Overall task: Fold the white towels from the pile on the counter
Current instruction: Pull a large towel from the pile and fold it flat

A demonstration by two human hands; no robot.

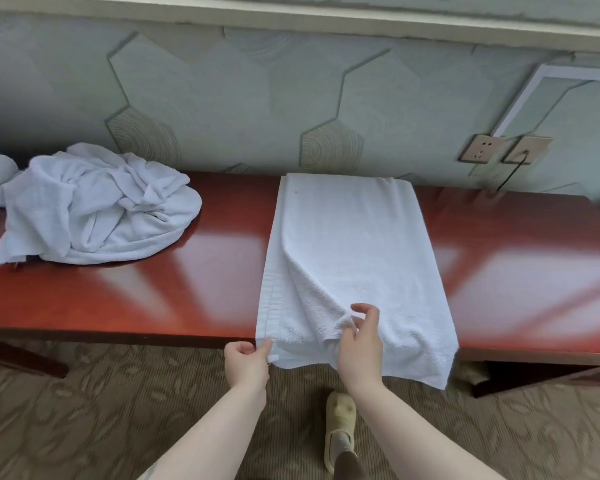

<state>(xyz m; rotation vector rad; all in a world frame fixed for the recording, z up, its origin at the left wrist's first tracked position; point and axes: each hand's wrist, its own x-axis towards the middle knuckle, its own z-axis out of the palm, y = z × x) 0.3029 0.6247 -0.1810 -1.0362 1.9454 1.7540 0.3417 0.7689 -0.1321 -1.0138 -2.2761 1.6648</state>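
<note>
At the counter [187, 289] edge, each hand pinches the towel [354, 258], its overhang hiding the rim.

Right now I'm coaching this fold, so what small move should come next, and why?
Probably draw the right hand rightward to flatten the bunched ridge in the towel. The left hand already pinches the near left corner at the counter edge, anchoring it, and the ridge would spoil the next fold.
</note>
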